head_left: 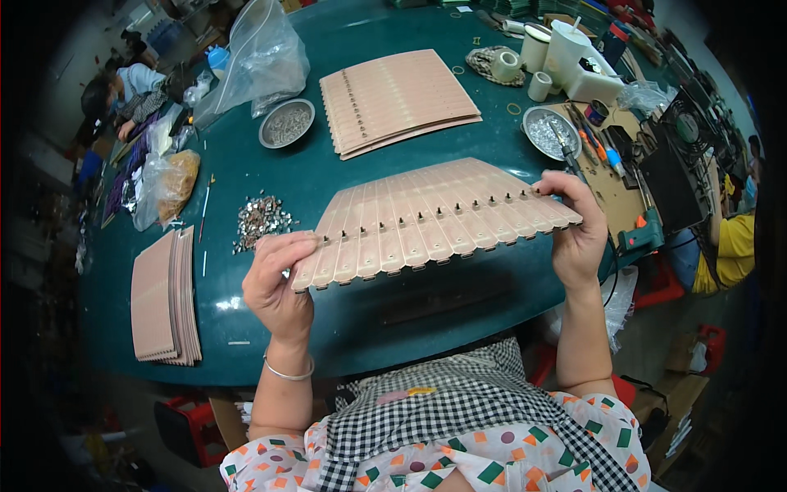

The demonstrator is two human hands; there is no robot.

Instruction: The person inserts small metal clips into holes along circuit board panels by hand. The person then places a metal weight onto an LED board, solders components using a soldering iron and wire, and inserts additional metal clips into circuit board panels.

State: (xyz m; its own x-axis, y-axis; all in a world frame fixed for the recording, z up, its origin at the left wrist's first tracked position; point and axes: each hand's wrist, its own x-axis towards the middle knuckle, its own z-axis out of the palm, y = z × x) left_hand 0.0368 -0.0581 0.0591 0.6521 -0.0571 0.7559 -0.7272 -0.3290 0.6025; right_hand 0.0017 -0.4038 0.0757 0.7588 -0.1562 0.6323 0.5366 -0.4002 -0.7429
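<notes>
Between my two hands is a pinkish-beige circuit board panel point(426, 217), raised above the green table and tilted. It is divided into narrow strips, with a row of small dark pins along it and a scalloped near edge. My left hand point(279, 279) pinches its left corner, thumb on top. My right hand point(578, 230) grips the right end, fingers over the far corner. Beyond it lies a stack of similar panels point(402, 98), the top one with a row of small dark parts at its left side. Another stack of panels point(164, 299) lies at the left.
A pile of small metal parts point(262, 220) sits left of the panel. Two metal bowls point(287, 123) of small parts flank the far stack. At the right are a soldering iron point(570, 152), screwdrivers point(602, 148), a black fan point(687, 127) and cups point(566, 49). Plastic bags point(262, 57) stand far left.
</notes>
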